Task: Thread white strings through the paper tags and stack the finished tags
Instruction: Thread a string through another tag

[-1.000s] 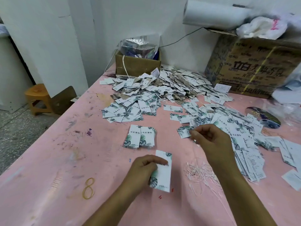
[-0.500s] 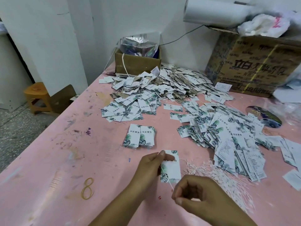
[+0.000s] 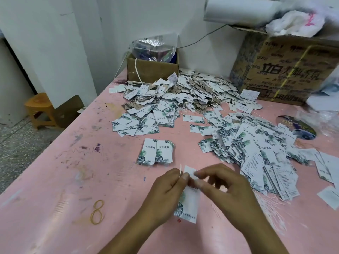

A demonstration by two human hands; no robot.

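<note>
My left hand [image 3: 166, 191] pinches the top of a white paper tag [image 3: 189, 206] with a green leaf print, held upright above the pink table [image 3: 64, 180]. A thin white string [image 3: 180, 169] sticks up beside my left thumb. My right hand [image 3: 227, 191] meets the left at the tag's top edge, its fingertips pinching there. Two small neat stacks of tags [image 3: 156, 153] lie just beyond my hands. A bundle of loose white strings [image 3: 269, 204] lies to the right, partly hidden by my right hand.
A large heap of tags [image 3: 183, 96] fills the far middle of the table, and another spread [image 3: 256, 149] lies on the right. A small cardboard box [image 3: 152, 70] and a big carton [image 3: 286, 70] stand at the back. A yellow rubber band [image 3: 97, 211] lies near left.
My right hand came back from the tag pile, picked up a string near the bundle, and rose to meet the left hand at the tag's top. The tag is now lifted upright.
</note>
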